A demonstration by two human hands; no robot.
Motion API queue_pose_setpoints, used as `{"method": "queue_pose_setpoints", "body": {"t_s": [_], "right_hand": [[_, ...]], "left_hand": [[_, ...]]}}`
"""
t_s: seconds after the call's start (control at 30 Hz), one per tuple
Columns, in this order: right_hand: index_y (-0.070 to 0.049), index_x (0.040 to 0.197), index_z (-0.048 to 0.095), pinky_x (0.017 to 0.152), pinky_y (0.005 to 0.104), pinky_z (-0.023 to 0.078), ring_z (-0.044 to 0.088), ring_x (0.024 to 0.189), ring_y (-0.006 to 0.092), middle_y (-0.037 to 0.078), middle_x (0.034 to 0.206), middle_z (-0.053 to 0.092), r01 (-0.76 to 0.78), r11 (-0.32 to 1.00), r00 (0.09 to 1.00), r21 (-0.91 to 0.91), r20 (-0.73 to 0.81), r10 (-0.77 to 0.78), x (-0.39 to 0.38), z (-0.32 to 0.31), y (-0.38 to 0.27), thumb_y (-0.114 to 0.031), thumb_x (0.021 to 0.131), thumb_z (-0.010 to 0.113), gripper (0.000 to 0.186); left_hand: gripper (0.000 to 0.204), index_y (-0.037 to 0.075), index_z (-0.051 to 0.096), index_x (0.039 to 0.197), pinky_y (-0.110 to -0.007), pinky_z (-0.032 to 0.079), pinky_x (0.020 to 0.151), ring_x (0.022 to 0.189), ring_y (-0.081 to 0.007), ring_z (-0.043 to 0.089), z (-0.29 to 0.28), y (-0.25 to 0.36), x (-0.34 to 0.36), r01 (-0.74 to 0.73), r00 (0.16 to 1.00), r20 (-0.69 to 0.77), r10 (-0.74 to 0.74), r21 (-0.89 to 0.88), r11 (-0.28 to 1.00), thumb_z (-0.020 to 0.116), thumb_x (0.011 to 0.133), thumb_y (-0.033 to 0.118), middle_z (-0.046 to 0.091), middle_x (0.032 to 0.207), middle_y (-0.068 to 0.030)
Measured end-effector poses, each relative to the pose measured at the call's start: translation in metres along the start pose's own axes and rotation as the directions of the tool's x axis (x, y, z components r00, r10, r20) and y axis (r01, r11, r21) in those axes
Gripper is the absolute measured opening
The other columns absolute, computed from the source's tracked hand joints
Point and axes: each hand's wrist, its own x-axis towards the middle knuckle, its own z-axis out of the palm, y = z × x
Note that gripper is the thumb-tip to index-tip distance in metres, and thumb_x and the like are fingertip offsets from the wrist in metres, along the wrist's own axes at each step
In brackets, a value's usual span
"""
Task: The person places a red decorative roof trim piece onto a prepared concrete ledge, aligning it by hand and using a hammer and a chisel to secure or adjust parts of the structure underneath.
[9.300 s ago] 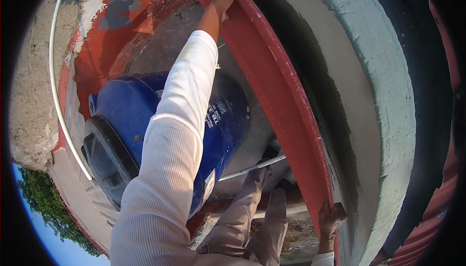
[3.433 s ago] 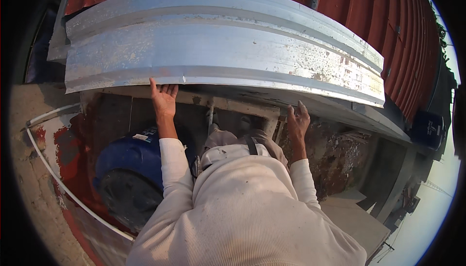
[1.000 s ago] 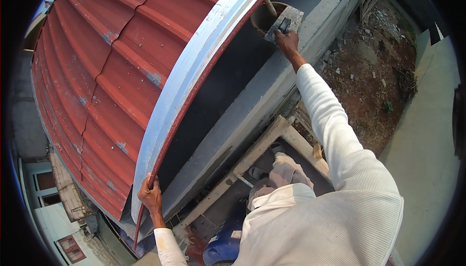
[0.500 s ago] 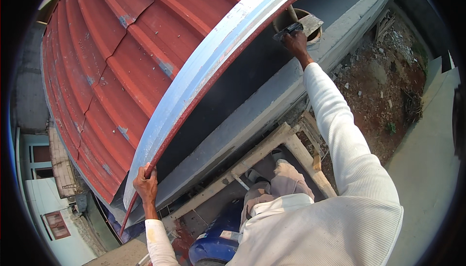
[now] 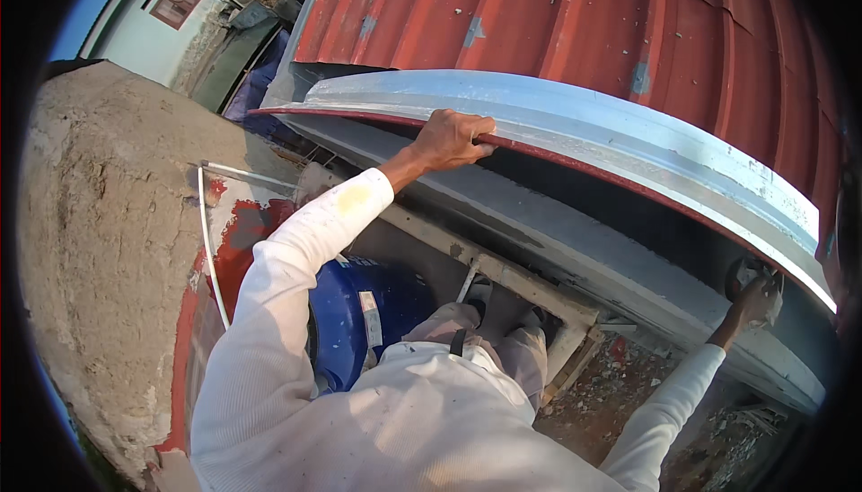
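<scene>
My left hand (image 5: 452, 140) is closed around the dark red lower edge (image 5: 557, 153) of the roof trim, with its fingers curled over the rim. A pale silvery metal flashing strip (image 5: 575, 115) runs above that edge. At the far right, under the end of the trim, my right hand (image 5: 751, 303) is closed beside a whitish patch and a dark, rounded shape. What it holds is too small and shaded to name. The grey concrete ledge (image 5: 530, 223) passes below both hands.
Red ribbed roof sheets (image 5: 530, 21) slope away above the trim. A blue drum (image 5: 395, 299) stands left of my legs, near a thin white pipe (image 5: 209, 232) and a rough earthen-coloured wall (image 5: 99, 178). My feet are within a worn frame (image 5: 503, 269); rubble (image 5: 597, 402) lies below right.
The view has swung left, so the roof sits farther right. My left hand still grips the red edge. My right hand was at a bucket with a dark object; the bucket is now hardly visible.
</scene>
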Motion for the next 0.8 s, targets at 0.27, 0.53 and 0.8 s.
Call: {"method": "queue_pose_setpoints", "body": {"t_s": [0.27,0.53,0.8], "right_hand": [[-0.004,0.138,0.065,0.109,0.0529,0.049,0.060,0.128,0.0371,0.021,0.137,0.064,0.960,0.064,0.196,-0.272,0.492,-0.848,-0.120,0.012,-0.220,-0.036,0.088,0.085,0.062],[-0.001,0.111,0.066,0.086,0.0475,0.052,0.066,0.100,0.0385,0.018,0.108,0.068,0.980,-0.048,0.073,-0.195,0.567,-0.820,-0.044,0.061,-0.278,-0.023,0.095,0.074,0.029],[-0.008,0.131,0.067,0.090,0.0461,0.056,0.070,0.099,0.0357,0.016,0.122,0.071,0.952,-0.097,0.021,-0.291,0.377,-0.926,-0.044,0.043,-0.474,-0.032,0.095,0.078,0.045]], "left_hand": [[0.028,0.012,0.068,0.096,-0.042,0.054,0.063,0.072,-0.0288,0.071,-0.017,-0.009,-0.011,-0.020,0.984,-0.177,0.010,-0.056,0.998,0.086,0.082,0.027,0.070,0.078,-0.0055],[0.035,0.011,0.067,0.093,-0.043,0.055,0.065,0.075,-0.0268,0.070,-0.079,-0.034,0.046,-0.031,0.937,-0.341,0.075,0.133,0.991,0.088,0.083,0.037,0.068,0.082,-0.0032],[0.039,0.000,0.069,0.088,-0.041,0.053,0.069,0.073,-0.0232,0.069,-0.260,-0.057,0.048,0.032,0.926,-0.377,0.005,0.093,0.995,0.092,0.081,0.030,0.068,0.076,-0.0147]]}}
